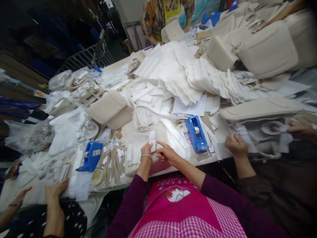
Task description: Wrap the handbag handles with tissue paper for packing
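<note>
Close in front of me, my left hand (146, 150), with a bracelet at the wrist, grips a small white wrapped piece (152, 136) that stands up from its fingers. My right hand (167, 154) meets its lower end from the right, fingers bent in and thumb and index close to it. What the piece wraps is hidden. Under both hands lies a beige bag (132, 169) at the table edge, with white sheet material on it. Beyond it are a beige strap (145, 117) and another beige bag (107, 107).
Blue tape dispensers stand right (196, 134) and left (91, 156) of me, the left beside cardboard strips (114, 162). White padding sheets (170, 66) cover the table's middle. Co-workers' hands are at left (55, 190) and right (237, 145), the latter at a beige bag (260, 107). Another person stands opposite.
</note>
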Demonstrator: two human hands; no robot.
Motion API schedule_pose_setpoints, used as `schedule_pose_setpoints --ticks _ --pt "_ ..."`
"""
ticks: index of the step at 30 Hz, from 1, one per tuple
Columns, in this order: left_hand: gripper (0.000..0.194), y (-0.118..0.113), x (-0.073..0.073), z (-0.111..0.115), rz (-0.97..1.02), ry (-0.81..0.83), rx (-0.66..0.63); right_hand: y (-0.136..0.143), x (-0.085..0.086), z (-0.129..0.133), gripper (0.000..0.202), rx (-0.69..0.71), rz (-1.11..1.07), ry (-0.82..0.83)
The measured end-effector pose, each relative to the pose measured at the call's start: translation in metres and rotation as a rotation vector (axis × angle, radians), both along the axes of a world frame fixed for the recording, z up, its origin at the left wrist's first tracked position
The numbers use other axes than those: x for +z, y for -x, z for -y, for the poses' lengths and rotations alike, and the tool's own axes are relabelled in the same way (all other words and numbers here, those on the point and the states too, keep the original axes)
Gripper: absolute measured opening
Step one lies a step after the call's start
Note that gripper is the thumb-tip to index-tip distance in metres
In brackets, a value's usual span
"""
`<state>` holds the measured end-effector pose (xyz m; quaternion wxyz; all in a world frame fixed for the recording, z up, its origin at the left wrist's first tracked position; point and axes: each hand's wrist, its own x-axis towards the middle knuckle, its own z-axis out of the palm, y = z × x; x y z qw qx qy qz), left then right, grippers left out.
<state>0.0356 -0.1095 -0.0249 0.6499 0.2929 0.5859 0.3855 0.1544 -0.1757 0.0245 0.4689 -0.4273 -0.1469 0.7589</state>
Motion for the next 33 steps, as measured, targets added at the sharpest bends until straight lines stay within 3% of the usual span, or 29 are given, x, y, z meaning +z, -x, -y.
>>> schedule_pose_setpoints --ticks 6,11,14,20,28,33 --pt "0.029 0.001 -0.005 0.001 0.004 -0.010 0.024 0.008 -0.004 -0.005 0.080 -0.008 0.130 -0.035" --pt "0.027 0.003 -0.016 0.000 0.032 -0.023 0.038 -0.003 -0.003 -0.007 0.074 0.027 0.203 -0.077" --pt "0.027 0.002 -0.013 0.001 0.058 -0.022 0.005 -0.012 -0.001 -0.004 0.076 -0.026 0.292 -0.046" --pt "0.031 0.000 0.004 0.001 0.037 0.006 0.000 -0.006 -0.004 -0.009 0.073 0.054 0.300 -0.049" --pt "0.029 -0.002 0.002 -0.001 0.022 0.026 0.058 -0.004 -0.008 -0.025 0.072 0.123 0.342 -0.060" --pt "0.027 -0.003 0.003 -0.001 0.057 0.003 0.020 -0.014 -0.007 -0.022 0.069 0.061 0.403 -0.076"
